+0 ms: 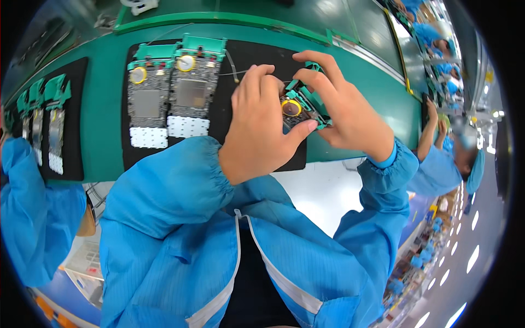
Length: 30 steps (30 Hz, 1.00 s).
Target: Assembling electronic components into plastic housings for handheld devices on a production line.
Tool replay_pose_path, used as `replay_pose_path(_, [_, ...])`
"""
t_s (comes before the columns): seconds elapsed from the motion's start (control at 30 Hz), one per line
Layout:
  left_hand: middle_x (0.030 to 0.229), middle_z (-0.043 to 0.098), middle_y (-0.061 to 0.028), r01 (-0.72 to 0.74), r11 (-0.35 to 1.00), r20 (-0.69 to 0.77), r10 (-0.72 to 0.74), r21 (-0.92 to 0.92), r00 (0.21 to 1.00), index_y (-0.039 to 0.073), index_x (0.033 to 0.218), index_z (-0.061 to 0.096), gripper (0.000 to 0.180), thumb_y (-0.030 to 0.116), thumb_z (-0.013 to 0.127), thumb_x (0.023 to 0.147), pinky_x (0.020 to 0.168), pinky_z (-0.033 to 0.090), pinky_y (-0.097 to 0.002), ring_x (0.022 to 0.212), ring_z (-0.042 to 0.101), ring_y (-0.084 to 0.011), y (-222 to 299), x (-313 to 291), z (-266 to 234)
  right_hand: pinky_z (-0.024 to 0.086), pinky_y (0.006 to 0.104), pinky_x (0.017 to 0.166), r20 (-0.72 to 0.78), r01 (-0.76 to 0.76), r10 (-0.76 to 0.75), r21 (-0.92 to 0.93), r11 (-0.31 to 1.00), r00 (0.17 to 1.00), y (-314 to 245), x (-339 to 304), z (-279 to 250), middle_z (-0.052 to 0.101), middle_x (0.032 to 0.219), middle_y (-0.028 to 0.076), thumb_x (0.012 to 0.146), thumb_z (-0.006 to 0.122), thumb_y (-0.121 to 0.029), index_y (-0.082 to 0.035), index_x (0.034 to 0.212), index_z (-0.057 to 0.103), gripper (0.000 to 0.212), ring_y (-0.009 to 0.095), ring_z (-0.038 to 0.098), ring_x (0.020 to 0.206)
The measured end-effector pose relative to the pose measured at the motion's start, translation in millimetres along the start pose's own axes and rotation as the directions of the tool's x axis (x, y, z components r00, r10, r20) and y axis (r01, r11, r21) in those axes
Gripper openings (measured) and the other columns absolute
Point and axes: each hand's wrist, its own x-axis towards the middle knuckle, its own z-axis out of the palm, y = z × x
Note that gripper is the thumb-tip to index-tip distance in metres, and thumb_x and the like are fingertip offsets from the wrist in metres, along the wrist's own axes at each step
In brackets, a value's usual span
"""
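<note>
A circuit board [292, 108] with a yellow-ringed round part and a green plastic frame is tilted up between my two hands, above the black mat [240, 50]. My left hand [257, 117] grips its left side, fingers curled behind and out of sight, thumb along the lower edge. Around the green frame at the board's right end, my right hand [347, 104] is closed, with its index finger bent over the top. Two similar boards, a left one [146, 104] and a right one [190, 101], lie side by side on the mat, green frames at their far ends and white dotted strips nearest me.
A green work surface [104, 109] runs under the mat, bounded by a green rail [246, 21] at the back. At left, another black mat [74, 126] carries several boards beside a co-worker's blue sleeve [24, 191]. Another co-worker [437, 169] works at right.
</note>
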Motion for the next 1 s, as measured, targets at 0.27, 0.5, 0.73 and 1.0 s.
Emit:
replay_pose_path(0.27, [0.132,0.048,-0.0227,-0.132,0.972,-0.141,0.162,0.196,0.977,0.002,0.115,0.058,0.046,0.002,0.071,0.071,0.106,0.039,-0.0498,0.128,0.046,-0.0451,5.4,-39.5,-96.4,0.041,0.0446,0.108,-0.085,0.005,0.003,0.097,0.995,0.996,37.8,46.3,41.8,0.042,0.149,0.017,0.066,0.060,0.015,-0.012,0.145,0.045,0.085,0.043,0.044,0.132])
replay_pose_path(0.5, [0.150,0.036,-0.0270,0.187,0.744,-0.021,-0.226,0.641,0.974,0.007,0.149,0.040,0.061,0.017,0.060,0.092,0.111,0.033,-0.0495,0.135,0.039,-0.0465,-68.8,-58.3,-180.3,0.022,0.0402,0.121,-0.199,-0.394,0.653,0.659,0.641,0.730,26.5,-47.8,104.5,0.031,0.156,0.018,0.087,0.068,-0.004,-0.003,0.154,0.025,0.080,0.029,0.029,0.147])
replay_pose_path(0.73, [0.144,0.041,-0.0305,0.139,0.829,0.056,-0.200,0.542,0.978,0.022,0.139,0.057,0.050,0.021,0.066,0.089,0.105,0.036,-0.0532,0.130,0.039,-0.0489,-68.5,-37.4,-178.1,0.036,0.0396,0.115,0.243,-0.170,0.827,0.969,-0.180,0.507,-43.1,-106.6,122.8,0.032,0.157,0.014,0.090,0.057,0.007,-0.002,0.156,0.018,0.077,0.027,0.040,0.141])
replay_pose_path(1.0, [0.143,0.048,-0.0109,0.366,0.672,0.293,-0.225,-0.644,0.929,0.001,0.135,0.050,0.053,0.030,0.066,0.094,0.106,0.039,-0.0317,0.122,0.050,-0.0202,-83.6,5.8,-192.2,0.044,0.0396,0.108,-0.197,0.088,0.863,0.980,0.176,0.465,-37.4,-136.9,133.2,0.040,0.153,0.014,0.085,0.057,0.011,-0.008,0.158,0.018,0.084,0.029,0.050,0.131])
